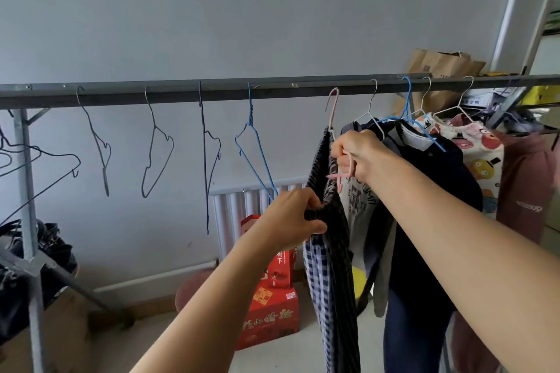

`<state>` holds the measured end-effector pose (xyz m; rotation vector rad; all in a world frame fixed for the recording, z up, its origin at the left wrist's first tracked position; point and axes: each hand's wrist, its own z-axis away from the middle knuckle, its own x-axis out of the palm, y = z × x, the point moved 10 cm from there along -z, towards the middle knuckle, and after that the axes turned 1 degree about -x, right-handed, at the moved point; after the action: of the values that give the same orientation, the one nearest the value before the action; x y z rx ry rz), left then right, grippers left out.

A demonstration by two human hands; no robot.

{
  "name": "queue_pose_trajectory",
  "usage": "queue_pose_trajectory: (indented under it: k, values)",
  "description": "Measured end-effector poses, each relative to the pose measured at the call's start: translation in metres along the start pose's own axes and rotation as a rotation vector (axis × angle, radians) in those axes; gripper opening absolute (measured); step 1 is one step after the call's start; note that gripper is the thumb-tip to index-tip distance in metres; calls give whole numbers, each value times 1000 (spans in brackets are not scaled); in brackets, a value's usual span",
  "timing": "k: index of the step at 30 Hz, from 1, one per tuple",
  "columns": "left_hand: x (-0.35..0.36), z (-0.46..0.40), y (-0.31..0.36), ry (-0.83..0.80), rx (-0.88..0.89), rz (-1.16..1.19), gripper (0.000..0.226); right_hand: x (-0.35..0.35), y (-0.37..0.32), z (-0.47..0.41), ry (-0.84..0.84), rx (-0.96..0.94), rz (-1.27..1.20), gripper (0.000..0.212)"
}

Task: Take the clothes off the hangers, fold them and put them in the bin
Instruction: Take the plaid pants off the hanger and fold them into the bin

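We see the right hand (359, 154) curled round the thin pink wire hanger (335, 118), its hook on the grey metal rail (181, 91) right of centre. The left hand (291, 218) pinches a bunch of the dark striped garment (333, 221) (soft, checked lining lower down) hanging from it. Bare wire hangers (157, 145) dangle along the rail's left half.

Dark striped and blue-white checked garment (328, 266) on a pink hanger (334, 112); blue hanger (256, 157) bare on the grey rail (181, 91); navy shirt (430, 206); white cartoon-print top (481, 160) with red and yellow faces; dusty-pink sweatshirt (524, 188); red boxes (269, 321).
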<state>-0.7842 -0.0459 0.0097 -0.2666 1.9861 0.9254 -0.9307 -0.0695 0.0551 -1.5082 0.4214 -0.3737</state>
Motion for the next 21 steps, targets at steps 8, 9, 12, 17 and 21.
queue_pose_trajectory:
  k: [8,9,12,17,21]
  values:
    - [-12,-17,-14,107,-124,163,11,20,-14,24,-237,41,138,21]
    - [-13,-20,-17,108,-146,217,9,23,-19,25,-268,41,135,20]
    - [-13,-24,-27,137,-221,334,8,30,-32,27,-338,32,142,17]
    - [-23,-30,-50,230,-302,336,11,46,-51,32,-432,0,138,21]
    - [-36,-30,-64,280,-340,276,9,56,-71,37,-517,-1,103,22]
